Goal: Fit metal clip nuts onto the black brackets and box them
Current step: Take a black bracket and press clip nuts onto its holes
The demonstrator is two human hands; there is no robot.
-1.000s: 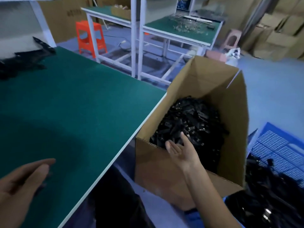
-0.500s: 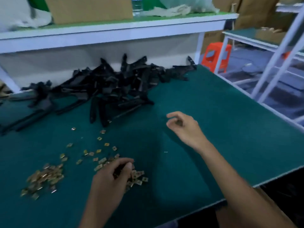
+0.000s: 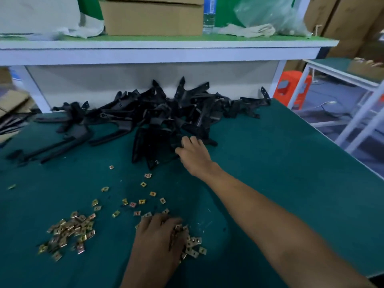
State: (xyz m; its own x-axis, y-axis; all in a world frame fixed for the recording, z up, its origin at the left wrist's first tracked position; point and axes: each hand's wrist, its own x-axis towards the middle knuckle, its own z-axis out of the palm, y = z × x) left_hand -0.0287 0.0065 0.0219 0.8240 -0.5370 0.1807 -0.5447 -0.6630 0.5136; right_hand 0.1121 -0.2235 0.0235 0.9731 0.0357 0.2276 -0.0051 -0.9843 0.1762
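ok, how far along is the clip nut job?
Done: no fitted bracket in view. In hand: right hand grips a bracket at the near edge of the bracket pile; left hand curls its fingers into the clip nuts. Left: most of that pile and many loose nuts on the table, plus boxing.

Brassy metal clip nuts (image 3: 68, 231), matt black brackets (image 3: 158, 113)

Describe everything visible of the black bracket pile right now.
The black brackets lie in a loose, tangled heap at the back of the green table, against the white panel below the shelf. They look like matte plastic: long arms, some pointed holed ends jutting up. The right hand grips one at the heap's near edge.
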